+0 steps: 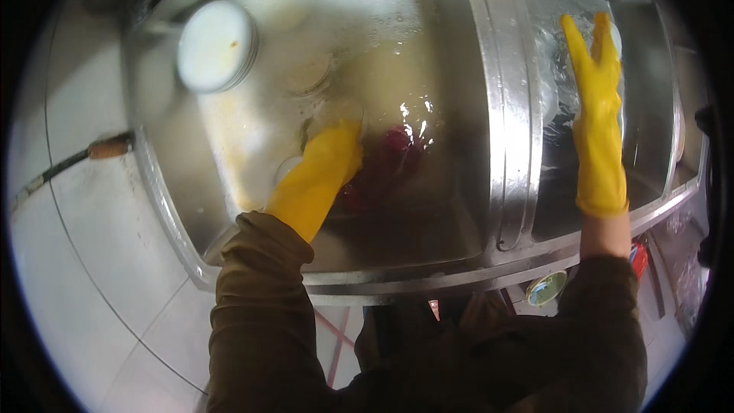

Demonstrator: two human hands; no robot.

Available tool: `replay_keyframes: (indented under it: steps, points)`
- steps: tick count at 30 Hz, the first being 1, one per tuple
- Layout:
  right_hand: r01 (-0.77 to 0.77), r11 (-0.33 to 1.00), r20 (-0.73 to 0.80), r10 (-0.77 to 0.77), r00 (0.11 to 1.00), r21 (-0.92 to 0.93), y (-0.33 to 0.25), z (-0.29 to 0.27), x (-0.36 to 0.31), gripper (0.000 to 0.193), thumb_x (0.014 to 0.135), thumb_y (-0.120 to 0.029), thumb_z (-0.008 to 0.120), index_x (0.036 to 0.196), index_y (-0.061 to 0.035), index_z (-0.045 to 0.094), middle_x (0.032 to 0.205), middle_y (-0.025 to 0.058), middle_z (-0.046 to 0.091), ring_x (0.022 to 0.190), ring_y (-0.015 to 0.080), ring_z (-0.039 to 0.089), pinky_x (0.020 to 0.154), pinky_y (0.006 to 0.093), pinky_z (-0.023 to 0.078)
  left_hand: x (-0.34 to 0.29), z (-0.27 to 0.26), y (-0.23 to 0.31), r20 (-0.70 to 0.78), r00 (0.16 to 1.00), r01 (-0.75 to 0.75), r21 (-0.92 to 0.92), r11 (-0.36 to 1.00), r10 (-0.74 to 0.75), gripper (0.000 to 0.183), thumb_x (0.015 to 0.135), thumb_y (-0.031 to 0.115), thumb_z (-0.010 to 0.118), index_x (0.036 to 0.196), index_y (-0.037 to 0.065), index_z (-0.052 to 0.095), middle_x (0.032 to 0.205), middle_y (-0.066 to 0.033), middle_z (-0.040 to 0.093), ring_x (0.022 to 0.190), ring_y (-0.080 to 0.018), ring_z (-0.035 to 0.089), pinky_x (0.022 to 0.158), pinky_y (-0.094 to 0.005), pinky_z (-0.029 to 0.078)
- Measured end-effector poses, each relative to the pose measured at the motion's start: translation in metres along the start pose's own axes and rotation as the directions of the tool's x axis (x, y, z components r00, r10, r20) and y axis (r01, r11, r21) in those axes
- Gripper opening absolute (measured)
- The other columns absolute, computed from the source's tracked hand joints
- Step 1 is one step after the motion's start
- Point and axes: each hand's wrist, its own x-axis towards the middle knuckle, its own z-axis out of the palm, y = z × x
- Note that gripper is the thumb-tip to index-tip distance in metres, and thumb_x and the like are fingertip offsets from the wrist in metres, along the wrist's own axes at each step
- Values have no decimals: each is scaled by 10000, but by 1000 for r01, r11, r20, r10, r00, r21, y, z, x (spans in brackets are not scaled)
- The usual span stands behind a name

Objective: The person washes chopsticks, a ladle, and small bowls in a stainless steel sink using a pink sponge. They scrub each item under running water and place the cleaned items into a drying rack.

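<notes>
My left hand point(325, 168), in a yellow rubber glove, dips into the cloudy water of the left sink basin point(428, 241). Its fingers are hidden under the surface, so what they hold, if anything, does not show. Close to its right, a dark red thing point(382, 168) lies under water, its kind unclear. Over the right basin point(646, 176), my right hand point(596, 99) wears a matching glove and has its fingers stretched out and apart. Rippling water lies beneath it. Beside its fingertips is a white edge point(616, 38), perhaps of a dish.
A stack of white plates point(216, 47) stands at the far left of the left basin. Blurred pale round shapes lie under its water. A metal divider point(505, 99) separates the basins. White tiles point(99, 237) border the sink on the left; a green-rimmed container point(547, 288) sits below its front edge.
</notes>
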Motion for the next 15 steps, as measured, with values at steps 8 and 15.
replay_keyframes:
  steps: [8,15]
  points:
    - [79,994,539,-109,835,79,-102,78,-156,796,915,-242,777,1578,-22,395,1551,223,498,1478,331,435,1191,389,377,-97,9,-11,-36,979,22,-958,285,-200,485,844,156,810,1287,35,653,1116,-62,709,973,-166,669,869,-288,517]
    - [-252,923,631,383,675,-290,7,217,-211,508,894,-194,769,1347,-88,565,1178,128,713,1057,281,691,936,380,539,-146,60,0,-88,930,-232,-892,-387,-356,521,813,24,821,1304,58,649,1164,-51,709,1028,-171,686,874,-292,544]
